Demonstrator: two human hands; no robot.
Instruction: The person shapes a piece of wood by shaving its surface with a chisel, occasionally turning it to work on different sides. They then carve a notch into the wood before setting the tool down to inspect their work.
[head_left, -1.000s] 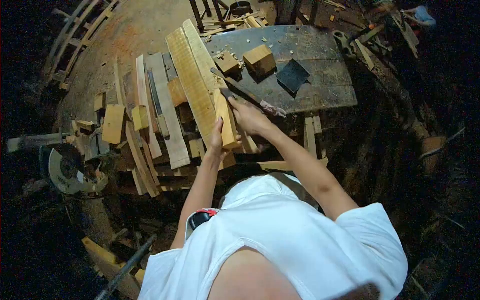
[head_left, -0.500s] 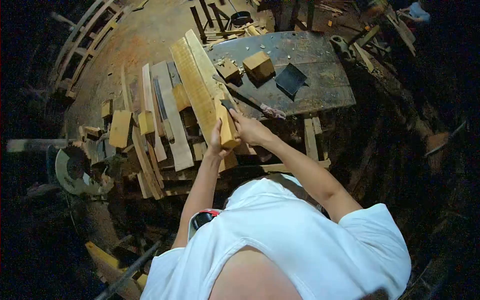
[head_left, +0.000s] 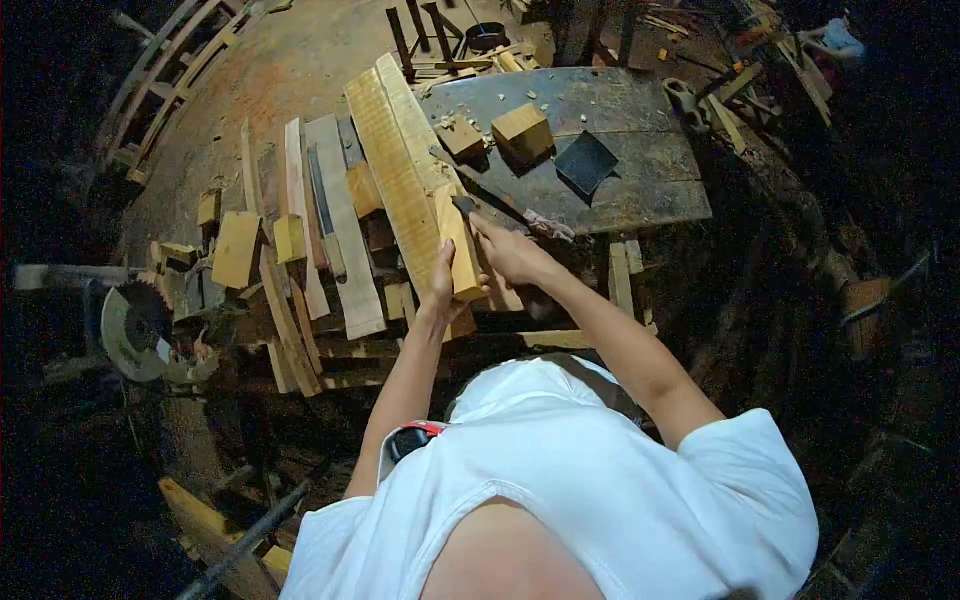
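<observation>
My left hand is wrapped around the near part of a pale wooden block, with fingertips showing at its right side. The block is long and tilted, with its far end over the boards. My right hand presses a small black piece of sandpaper against the block's upper right side. Under the block's far end lies a long plank. A dark, long-handled tool with cloth at its near end rests just beyond my right hand.
Two wooden cubes and a black square sheet lie on the dark tabletop among shavings. Several boards and blocks lie at the left. A circular saw blade stands at the far left. A stool is behind.
My right hand has moved slightly right and away along the block with the sandpaper. My left hand keeps its hold, and its fingertips now show beyond the block. The view has shifted a little.
</observation>
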